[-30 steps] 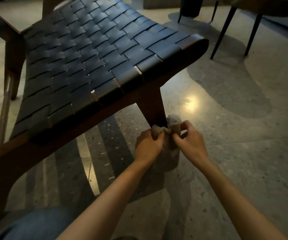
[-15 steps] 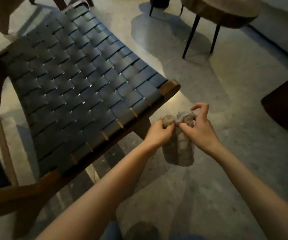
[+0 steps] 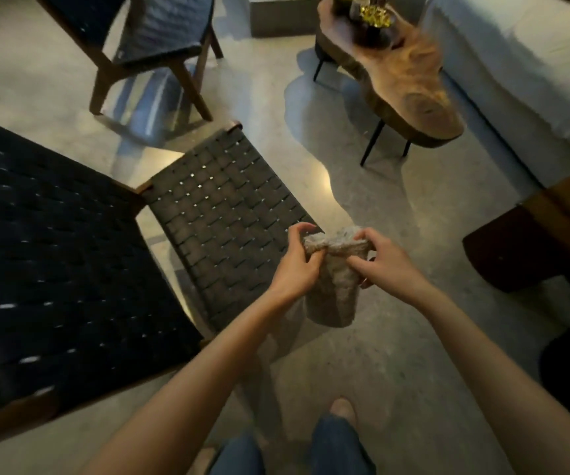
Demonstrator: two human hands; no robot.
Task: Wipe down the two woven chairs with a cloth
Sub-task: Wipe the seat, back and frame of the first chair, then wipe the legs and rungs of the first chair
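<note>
A fuzzy grey-beige cloth (image 3: 333, 296), pinched by left hand (image 3: 297, 265) and right hand (image 3: 379, 265)
Bunched on top, hanging loose below; far right, a dark round bowl (image 3: 376, 15) holds something gold, blurred

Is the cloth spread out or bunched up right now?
Bunched up. The left hand and right hand pinch the cloth by its gathered top edge, and the rest hangs down in a narrow fold.

Home lounge: woven chairs (image 3: 228, 214), wooden coffee table (image 3: 410, 94), sofa (image 3: 533, 63).
</note>
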